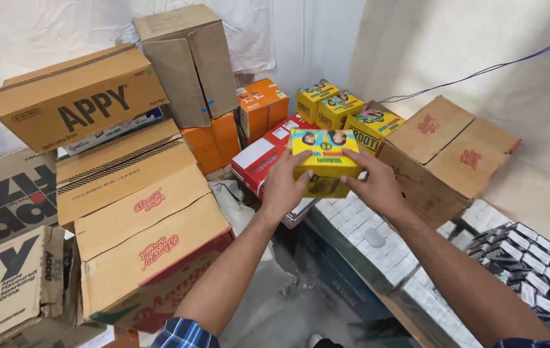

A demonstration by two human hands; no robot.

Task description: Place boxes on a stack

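Note:
Both of my hands hold one small yellow box [324, 153] with a green lower band and cartoon pictures on top. My left hand [284, 187] grips its left side, and my right hand [377, 185] grips its right side. The box hovers above a red and white carton [259, 160] and a tray of small white packs [365, 232]. Behind it stand three more yellow boxes [346, 113] of the same kind.
Stacked brown cardboard cartons [133, 212] fill the left. Orange cartons [259, 106] sit at the back. An open brown carton [449, 145] is at the right, with dark small packs [533, 258] at the lower right. A white sheet covers the wall behind.

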